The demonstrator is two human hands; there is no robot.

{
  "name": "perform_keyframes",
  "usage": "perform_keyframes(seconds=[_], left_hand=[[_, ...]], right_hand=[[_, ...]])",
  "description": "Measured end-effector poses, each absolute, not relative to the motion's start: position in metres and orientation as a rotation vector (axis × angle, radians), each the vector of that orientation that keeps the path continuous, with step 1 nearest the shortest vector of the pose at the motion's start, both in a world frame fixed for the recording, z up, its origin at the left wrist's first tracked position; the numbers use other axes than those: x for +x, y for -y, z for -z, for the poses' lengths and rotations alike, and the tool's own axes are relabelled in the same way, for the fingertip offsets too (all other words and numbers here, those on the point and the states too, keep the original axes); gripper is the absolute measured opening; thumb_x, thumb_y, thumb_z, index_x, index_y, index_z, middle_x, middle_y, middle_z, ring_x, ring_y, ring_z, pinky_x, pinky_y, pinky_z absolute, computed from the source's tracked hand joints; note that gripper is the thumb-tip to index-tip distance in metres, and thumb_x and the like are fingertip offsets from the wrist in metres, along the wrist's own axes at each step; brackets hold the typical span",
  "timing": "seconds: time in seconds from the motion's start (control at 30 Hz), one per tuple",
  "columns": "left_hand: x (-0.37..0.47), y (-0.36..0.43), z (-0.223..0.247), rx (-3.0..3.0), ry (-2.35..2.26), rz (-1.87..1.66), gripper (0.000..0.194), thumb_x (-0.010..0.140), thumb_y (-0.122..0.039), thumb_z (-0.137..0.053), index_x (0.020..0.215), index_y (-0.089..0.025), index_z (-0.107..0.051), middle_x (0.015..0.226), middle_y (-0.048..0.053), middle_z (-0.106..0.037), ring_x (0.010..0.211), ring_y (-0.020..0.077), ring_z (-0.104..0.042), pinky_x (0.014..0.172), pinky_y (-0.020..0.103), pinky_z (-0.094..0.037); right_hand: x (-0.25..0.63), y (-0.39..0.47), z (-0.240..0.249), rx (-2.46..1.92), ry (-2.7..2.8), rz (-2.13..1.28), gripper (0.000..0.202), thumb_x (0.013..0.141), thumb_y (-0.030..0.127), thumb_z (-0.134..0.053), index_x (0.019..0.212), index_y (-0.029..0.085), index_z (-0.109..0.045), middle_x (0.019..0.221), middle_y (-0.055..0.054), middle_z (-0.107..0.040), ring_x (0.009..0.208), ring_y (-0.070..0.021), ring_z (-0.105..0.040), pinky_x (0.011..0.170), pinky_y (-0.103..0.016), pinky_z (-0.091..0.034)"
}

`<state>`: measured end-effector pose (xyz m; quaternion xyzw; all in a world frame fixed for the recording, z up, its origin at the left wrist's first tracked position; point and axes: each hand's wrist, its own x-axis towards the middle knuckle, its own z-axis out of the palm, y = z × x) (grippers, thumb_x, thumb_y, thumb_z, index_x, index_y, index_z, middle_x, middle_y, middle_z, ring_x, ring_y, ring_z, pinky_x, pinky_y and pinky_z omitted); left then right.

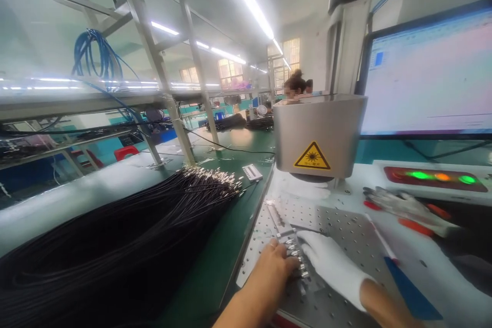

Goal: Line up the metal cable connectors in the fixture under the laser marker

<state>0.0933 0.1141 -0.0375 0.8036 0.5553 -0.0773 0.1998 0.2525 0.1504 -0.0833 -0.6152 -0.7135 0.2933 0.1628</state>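
Monitor (428,69), pliers (407,209), blue cable coil (94,56)

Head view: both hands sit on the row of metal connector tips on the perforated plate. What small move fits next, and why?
Probably slide the row of connector tips forward along the fixture rail, toward the laser head. The left hand and gloved right hand already press on it, but it lies short of the spot under the head.
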Motion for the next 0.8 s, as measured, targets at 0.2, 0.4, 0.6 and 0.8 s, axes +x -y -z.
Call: perform_keyframes(seconds=[0.2,0.4,0.6,0.8], left_hand=[[0.088,-0.121,0.053,2.261,-1.496,0.137,0.047,0.090,-0.029,-0.020,0.121,-0.022,-0.054,0.121,0.009,-0.041,0.114,0.0095,-0.023,0.114,0.032,-0.024],[0.085,-0.121,0.050,2.302,-1.476,0.174,0.045,0.091,-0.027,-0.023,0.122,-0.024,-0.055,0.113,0.008,-0.042,0.097,0.0022,-0.017,0.112,0.027,-0.022],[0.091,-0.119,0.039,2.273,-1.573,0.005,0.048,0.090,-0.022,-0.022,0.119,-0.025,-0.061,0.120,0.006,-0.039,0.101,0.0010,-0.020,0.114,0.028,-0.027],[0.080,-0.165,0.018,2.276,-1.869,-0.126,0.060,0.085,-0.013,-0.014,0.126,-0.026,-0.055,0.128,0.003,-0.040,0.115,0.0053,-0.031,0.121,0.033,-0.031]], right_hand=[[0.246,-0.148,0.090,-1.785,2.051,-0.755,0.047,0.093,0.031,-0.027,0.132,0.026,-0.052,0.135,-0.001,-0.040,0.127,-0.0106,-0.041,0.120,-0.034,-0.031],[0.253,-0.148,0.081,-1.779,2.092,-0.828,0.048,0.093,0.025,-0.024,0.131,0.029,-0.053,0.133,0.000,-0.042,0.125,-0.0091,-0.043,0.119,-0.032,-0.034],[0.262,-0.136,0.110,-1.590,2.133,-0.302,0.051,0.090,0.033,-0.032,0.130,0.014,-0.057,0.113,-0.011,-0.052,0.116,-0.0043,-0.049,0.112,-0.014,-0.038],[0.251,-0.130,0.129,-1.514,2.075,0.078,0.054,0.088,0.043,-0.036,0.129,0.018,-0.059,0.105,-0.011,-0.055,0.105,-0.0051,-0.052,0.098,-0.013,-0.043]])
